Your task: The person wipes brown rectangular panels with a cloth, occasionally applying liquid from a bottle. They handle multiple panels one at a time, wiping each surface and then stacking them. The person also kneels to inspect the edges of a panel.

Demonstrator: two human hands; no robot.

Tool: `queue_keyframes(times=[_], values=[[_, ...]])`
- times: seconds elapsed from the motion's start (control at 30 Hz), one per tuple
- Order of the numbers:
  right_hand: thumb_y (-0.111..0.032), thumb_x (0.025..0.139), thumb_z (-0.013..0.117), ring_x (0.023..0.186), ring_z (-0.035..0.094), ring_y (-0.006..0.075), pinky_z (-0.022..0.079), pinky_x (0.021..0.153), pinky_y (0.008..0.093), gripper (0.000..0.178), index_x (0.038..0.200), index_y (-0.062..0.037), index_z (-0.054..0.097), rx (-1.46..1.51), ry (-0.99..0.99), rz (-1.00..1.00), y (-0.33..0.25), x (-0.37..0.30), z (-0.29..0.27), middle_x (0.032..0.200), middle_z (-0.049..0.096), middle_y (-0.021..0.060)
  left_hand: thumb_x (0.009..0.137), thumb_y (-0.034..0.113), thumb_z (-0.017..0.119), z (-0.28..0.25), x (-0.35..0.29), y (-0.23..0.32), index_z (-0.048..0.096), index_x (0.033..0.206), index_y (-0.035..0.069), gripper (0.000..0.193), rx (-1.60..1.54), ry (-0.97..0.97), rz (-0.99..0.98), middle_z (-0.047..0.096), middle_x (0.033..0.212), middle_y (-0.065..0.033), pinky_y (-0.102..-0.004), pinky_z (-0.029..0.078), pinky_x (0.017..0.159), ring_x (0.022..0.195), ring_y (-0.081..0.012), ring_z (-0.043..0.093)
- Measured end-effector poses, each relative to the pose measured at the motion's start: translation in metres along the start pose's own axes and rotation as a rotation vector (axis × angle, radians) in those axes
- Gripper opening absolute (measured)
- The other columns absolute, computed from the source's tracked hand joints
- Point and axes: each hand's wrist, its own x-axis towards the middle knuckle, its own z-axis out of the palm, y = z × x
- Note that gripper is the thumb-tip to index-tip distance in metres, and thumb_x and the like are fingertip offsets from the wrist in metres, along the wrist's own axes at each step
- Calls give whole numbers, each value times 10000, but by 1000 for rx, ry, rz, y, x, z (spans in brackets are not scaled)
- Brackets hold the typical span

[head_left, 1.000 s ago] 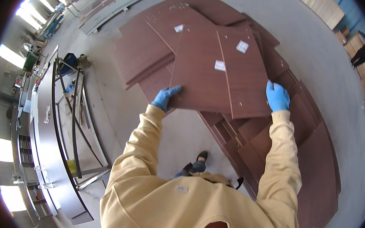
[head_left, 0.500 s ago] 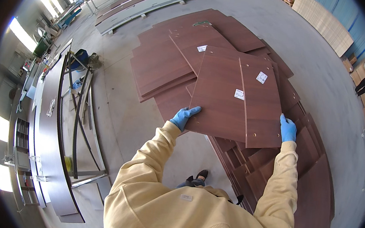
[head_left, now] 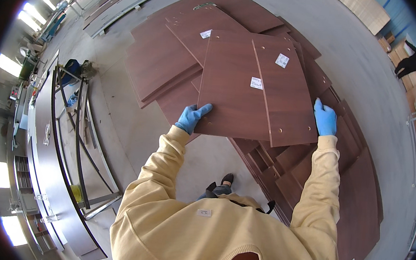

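My blue-gloved left hand (head_left: 192, 118) and right hand (head_left: 325, 118) clamp the side edges of two flat dark-brown wooden panels (head_left: 256, 87), held above the floor stack of matching boards (head_left: 164, 62). Two small white rectangular labels (head_left: 269, 71) sit near the panels' middle.

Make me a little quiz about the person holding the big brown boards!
1. True or false: both hands wear blue gloves.
2. What is stuck on top of the held dark brown wooden panels? A) small white labels B) red tape C) nothing
3. Fill in: the sleeves of the person's sweater are pale ______.

Key:
1. True. The left hand grips the near left corner and the right hand grips the right edge, both in blue gloves.
2. A, small white labels.
3. Yellow, as the pale yellow sweater shows.
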Motion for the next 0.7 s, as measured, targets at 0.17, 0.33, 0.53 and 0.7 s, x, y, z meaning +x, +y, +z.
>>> queue_keyframes(times=[0.17, 0.33, 0.53, 0.7], values=[[-607, 1034, 546, 985, 707, 508, 568, 877, 546, 656, 971, -4, 795, -94, 87, 32, 5, -6, 0, 1013, 743, 291, 960, 419, 820, 2, 11, 5, 737, 1203, -92, 572, 7, 59, 65, 779, 1060, -136, -338, 610, 840, 901, -206, 738], [-658, 1003, 566, 1056, 728, 456, 564, 940, 520, 680, 1067, -26, 809, -18, 45, 98, 15, -9, 12, 1086, 767, 268, 962, 473, 804, 3, 14, 6, 727, 1223, -105, 639, 22, 98, 69, 777, 1094, -140, -344, 609, 872, 915, -224, 740], [-780, 932, 585, 1299, 653, 448, 503, 1107, 491, 948, 1362, 60, 675, 114, -106, 210, 24, -6, 34, 1358, 697, 306, 964, 509, 796, 10, 39, 5, 738, 1191, -115, 666, 105, 177, 67, 761, 1055, -117, -345, 564, 878, 935, -195, 691], [-721, 915, 642, 1343, 629, 456, 493, 1129, 497, 933, 1402, 75, 648, 227, -103, 212, 25, -13, 27, 1400, 674, 314, 987, 427, 812, 18, 47, -4, 774, 1139, -111, 561, 248, 243, 213, 753, 1038, -70, -327, 537, 864, 935, -132, 625]])
